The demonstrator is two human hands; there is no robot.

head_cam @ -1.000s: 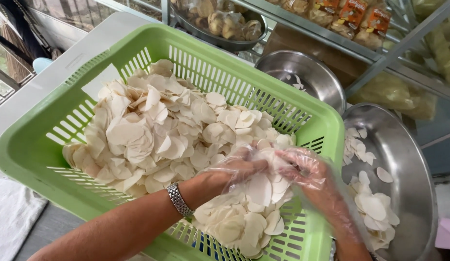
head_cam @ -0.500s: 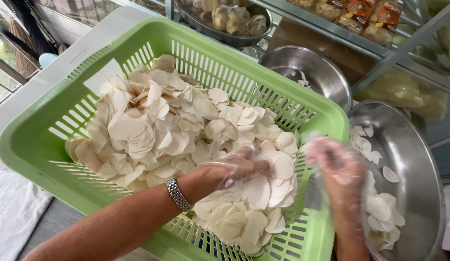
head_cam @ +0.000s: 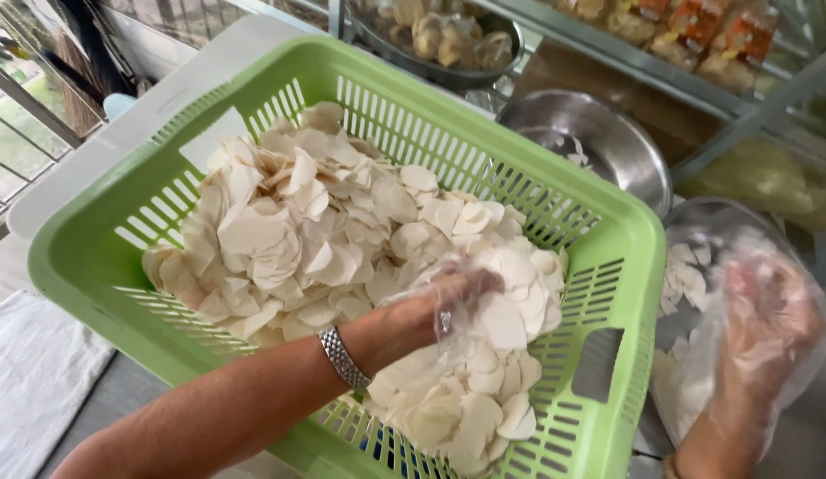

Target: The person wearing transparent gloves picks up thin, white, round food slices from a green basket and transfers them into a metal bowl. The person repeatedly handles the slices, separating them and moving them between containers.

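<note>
Scooping pale slices from green basket with cupped, gloved left hand; spreading open, empty right hand over steel bowl; lifting gently, sparing brittle slices.

A grey work surface is seen at the near left, and a white cloth is laid flat on it. A large green slotted basket is carried at the middle. To its right a steel bowl is set, and a second steel bowl is placed farther back, just beside the basket's far right corner.
</note>
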